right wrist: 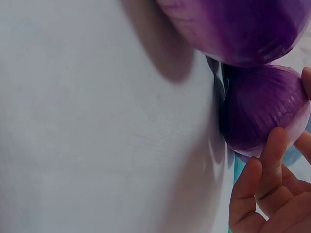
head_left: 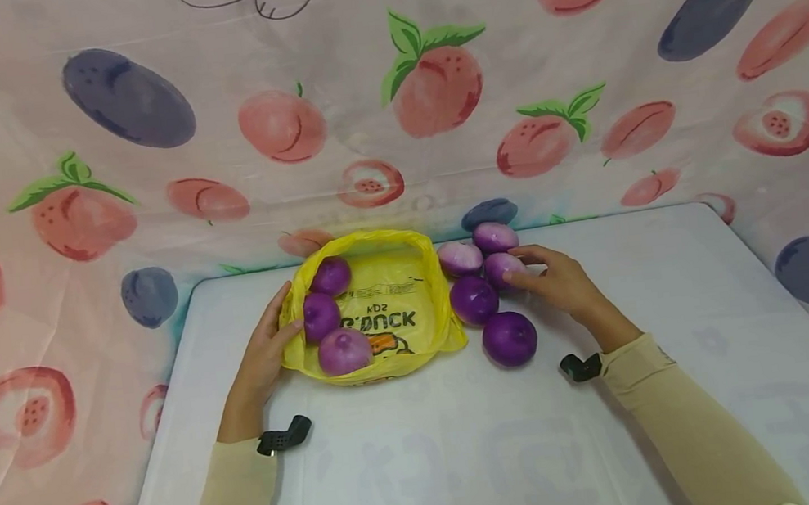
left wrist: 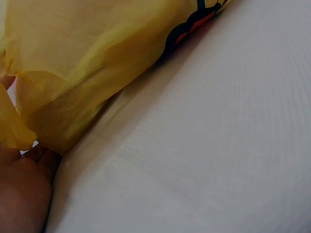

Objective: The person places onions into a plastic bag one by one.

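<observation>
A yellow plastic bag (head_left: 438,348) lies with its mouth open on the table, three purple onions (head_left: 344,352) along its left side. My left hand (head_left: 262,356) grips the bag's left edge, thumb at the rim; in the left wrist view part of that hand (left wrist: 24,187) shows beside the yellow plastic. To the right of the bag sits a group of several purple onions (head_left: 509,339). My right hand (head_left: 561,281) holds one of them, a paler onion (head_left: 501,269), between thumb and fingers. In the right wrist view its fingers (right wrist: 274,150) touch an onion (right wrist: 262,109).
The white table (head_left: 471,459) meets a fruit-printed cloth (head_left: 361,125) along its back edge. Two onions, one a pale onion (head_left: 460,258), stand near that edge. Black wrist devices (head_left: 285,435) sit at both sleeve cuffs.
</observation>
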Motion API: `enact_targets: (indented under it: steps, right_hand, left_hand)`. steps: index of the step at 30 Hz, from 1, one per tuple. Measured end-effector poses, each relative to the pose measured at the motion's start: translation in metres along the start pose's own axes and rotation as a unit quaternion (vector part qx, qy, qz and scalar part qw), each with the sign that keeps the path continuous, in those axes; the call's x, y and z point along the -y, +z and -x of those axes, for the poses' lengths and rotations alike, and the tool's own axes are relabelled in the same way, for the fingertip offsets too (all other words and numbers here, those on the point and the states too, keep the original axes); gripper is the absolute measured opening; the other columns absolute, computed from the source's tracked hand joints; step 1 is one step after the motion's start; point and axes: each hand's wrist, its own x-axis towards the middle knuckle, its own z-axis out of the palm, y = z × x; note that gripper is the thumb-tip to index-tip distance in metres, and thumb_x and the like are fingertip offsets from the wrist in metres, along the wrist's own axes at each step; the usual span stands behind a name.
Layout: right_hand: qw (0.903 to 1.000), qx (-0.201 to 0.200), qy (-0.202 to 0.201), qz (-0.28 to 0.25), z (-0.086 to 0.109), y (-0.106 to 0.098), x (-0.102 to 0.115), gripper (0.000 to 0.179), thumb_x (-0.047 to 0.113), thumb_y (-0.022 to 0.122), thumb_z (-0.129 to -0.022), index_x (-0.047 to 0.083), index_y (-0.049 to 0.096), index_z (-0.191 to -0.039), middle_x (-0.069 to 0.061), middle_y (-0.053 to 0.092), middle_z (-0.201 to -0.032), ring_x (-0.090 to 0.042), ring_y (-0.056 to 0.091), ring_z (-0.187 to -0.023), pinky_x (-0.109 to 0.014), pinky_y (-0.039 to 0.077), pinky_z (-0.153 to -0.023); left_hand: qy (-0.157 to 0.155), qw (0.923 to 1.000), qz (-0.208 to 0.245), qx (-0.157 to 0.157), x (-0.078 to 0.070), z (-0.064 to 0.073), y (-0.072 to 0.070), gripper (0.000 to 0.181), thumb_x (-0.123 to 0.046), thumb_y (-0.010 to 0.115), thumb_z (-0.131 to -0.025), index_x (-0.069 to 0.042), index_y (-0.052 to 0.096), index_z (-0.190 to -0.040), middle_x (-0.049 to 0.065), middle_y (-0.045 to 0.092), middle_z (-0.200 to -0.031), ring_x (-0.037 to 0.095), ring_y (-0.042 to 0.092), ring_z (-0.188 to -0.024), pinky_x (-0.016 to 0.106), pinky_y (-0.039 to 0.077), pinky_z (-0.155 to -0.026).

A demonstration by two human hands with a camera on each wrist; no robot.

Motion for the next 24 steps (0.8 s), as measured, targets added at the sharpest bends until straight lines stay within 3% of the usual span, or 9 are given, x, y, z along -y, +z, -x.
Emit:
enact_targets:
  steps: [4, 9, 14, 17, 24]
  right_hand:
    - [0.9999, 0.004, 0.005, -0.010, 0.0005, -0.0005, -0.0006, 0.065, 0.052, 0.070, -0.093, 0.019, 0.054, -0.147, -0.014, 0.056, -0.147, -0.036, 0.054, -0.124, -0.041, 0.053, -0.092]
    - [0.9997, 0.013, 0.004, -0.022, -0.0002, -0.0017, -0.0019, 0.067, 0.053, 0.068, -0.095, 0.016, 0.052, -0.148, -0.019, 0.057, -0.144, -0.033, 0.062, -0.113, -0.027, 0.054, -0.079]
    - [0.9999, 0.009, 0.011, 0.001, 0.0007, -0.0034, -0.0019, 0.065, 0.056, 0.058, -0.099, 0.014, 0.052, -0.148, -0.021, 0.066, -0.124, -0.026, 0.065, -0.087, -0.030, 0.051, -0.077]
    - [0.9998, 0.003, 0.012, 0.018, 0.0016, -0.0046, -0.0034, 0.061, 0.055, 0.052, -0.102, 0.014, 0.052, -0.148, -0.021, 0.069, -0.118, -0.024, 0.065, -0.083, -0.031, 0.048, -0.075]
    - [0.9999, 0.000, 0.008, 0.007, 0.0020, -0.0045, -0.0084, 0.058, 0.051, 0.052, -0.104, 0.016, 0.049, -0.150, -0.024, 0.064, -0.136, -0.032, 0.070, -0.089, -0.029, 0.051, -0.075]
  left_hand:
    - [0.001, 1.0000, -0.001, -0.001, 0.0001, -0.0002, -0.0002, 0.067, -0.026, 0.057, -0.105, -0.036, 0.024, -0.163, -0.003, 0.017, -0.172, 0.023, 0.018, -0.157, 0.010, 0.039, -0.108]
    - [-0.003, 1.0000, -0.005, -0.004, -0.0011, 0.0000, -0.0008, 0.068, -0.026, 0.057, -0.105, -0.035, 0.023, -0.163, -0.003, 0.016, -0.172, 0.022, 0.018, -0.157, 0.010, 0.038, -0.109]
    - [-0.005, 1.0000, -0.003, -0.005, -0.0020, -0.0001, -0.0004, 0.068, -0.026, 0.057, -0.105, -0.035, 0.023, -0.163, -0.004, 0.016, -0.172, 0.022, 0.018, -0.157, 0.010, 0.038, -0.109]
    - [-0.007, 1.0000, -0.004, -0.005, -0.0015, -0.0002, -0.0006, 0.068, -0.026, 0.057, -0.105, -0.036, 0.023, -0.163, -0.004, 0.017, -0.172, 0.021, 0.018, -0.157, 0.011, 0.038, -0.110]
    - [-0.012, 0.9999, -0.008, -0.005, -0.0007, -0.0003, -0.0006, 0.068, -0.027, 0.058, -0.105, -0.037, 0.023, -0.163, -0.005, 0.017, -0.172, 0.022, 0.018, -0.157, 0.012, 0.037, -0.111]
